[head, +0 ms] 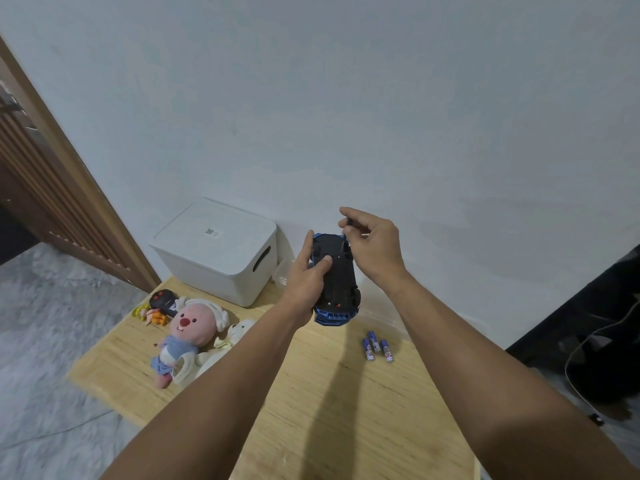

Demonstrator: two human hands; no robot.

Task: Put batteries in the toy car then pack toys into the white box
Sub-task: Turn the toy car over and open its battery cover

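Observation:
A blue toy car (pixel 337 282) is held above the wooden table (pixel 311 393), turned so its black underside faces me. My left hand (pixel 306 275) grips its left side, with the thumb pressed on the underside. At the car's far end, my right hand (pixel 370 244) pinches a small dark object, seemingly a screwdriver. Three blue batteries (pixel 377 346) lie on the table below the car. The white box (pixel 216 251), lid on, stands at the table's far edge against the wall.
On the left of the table lie a pink plush (pixel 187 334), a white plush (pixel 225 344), a black remote (pixel 164 301) and a small orange-yellow figure (pixel 152 315). A wooden door frame stands at left, dark furniture and a cable at right.

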